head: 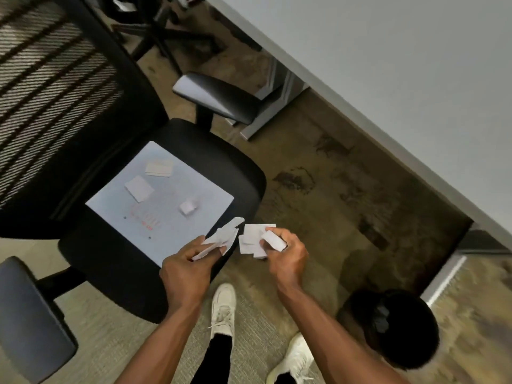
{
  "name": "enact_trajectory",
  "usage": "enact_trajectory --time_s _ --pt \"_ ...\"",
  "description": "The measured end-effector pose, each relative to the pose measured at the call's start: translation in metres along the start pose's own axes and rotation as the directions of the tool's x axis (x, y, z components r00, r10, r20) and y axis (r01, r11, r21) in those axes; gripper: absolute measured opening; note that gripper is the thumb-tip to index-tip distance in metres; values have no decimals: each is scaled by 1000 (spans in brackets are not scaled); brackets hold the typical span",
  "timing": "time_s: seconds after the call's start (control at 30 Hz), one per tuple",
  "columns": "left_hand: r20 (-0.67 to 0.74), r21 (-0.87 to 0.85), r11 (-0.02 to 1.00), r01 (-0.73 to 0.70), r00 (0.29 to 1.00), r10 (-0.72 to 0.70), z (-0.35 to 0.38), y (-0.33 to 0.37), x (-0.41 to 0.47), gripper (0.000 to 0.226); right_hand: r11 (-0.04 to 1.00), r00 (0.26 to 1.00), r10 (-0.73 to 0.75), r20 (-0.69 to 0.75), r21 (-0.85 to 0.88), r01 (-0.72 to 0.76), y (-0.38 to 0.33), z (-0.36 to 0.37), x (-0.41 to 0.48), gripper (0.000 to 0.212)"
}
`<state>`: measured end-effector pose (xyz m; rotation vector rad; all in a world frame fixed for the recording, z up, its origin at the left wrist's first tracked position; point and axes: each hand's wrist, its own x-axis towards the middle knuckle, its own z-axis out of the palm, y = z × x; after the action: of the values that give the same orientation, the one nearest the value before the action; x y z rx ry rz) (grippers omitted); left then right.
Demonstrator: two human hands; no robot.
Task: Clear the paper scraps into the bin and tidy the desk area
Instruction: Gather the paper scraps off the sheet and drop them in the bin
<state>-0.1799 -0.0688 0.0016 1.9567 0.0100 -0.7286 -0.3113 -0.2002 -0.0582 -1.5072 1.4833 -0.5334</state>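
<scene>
My left hand (pixel 191 261) grips a crumpled bunch of white paper scraps (pixel 224 236) over the front edge of the chair seat. My right hand (pixel 288 253) pinches several flat white scraps (pixel 253 236) just to the right, above the carpet. A large pale sheet (pixel 163 234) lies on the black chair seat (pixel 243 178) with three loose scraps on it: one at the back (pixel 159 168), one on the left (pixel 139 188), one small folded one (pixel 188 207). A black round bin (pixel 399 328) stands on the floor at the lower right, below my right forearm.
The mesh chair back (pixel 55 106) and two armrests (pixel 219 98), (pixel 30 320) frame the seat. A grey desk top (pixel 401 79) runs diagonally across the upper right, with its metal legs (pixel 266 117) on the carpet. My white shoes (pixel 223 309) stand between chair and bin.
</scene>
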Motion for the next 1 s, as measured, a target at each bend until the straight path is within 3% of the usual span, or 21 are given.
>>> enact_trajectory --time_s 0.27,0.57,0.7,1.0 --pt "310 228 949 -217 940 140 108 -13 -55 20 992 955 122 -269 32 -118 81 -125 -15 31" --pt "566 302 898 -319 818 100 258 -61 -152 21 952 812 306 -497 143 -271 195 -255 -36 27" --pt "638 349 854 -385 766 85 317 -82 -196 20 930 739 349 -576 115 -350 238 -306 -44 20" --pt "733 427 761 -489 680 26 431 -160 -259 28 830 582 517 -627 203 -519 363 -381 -43 30"
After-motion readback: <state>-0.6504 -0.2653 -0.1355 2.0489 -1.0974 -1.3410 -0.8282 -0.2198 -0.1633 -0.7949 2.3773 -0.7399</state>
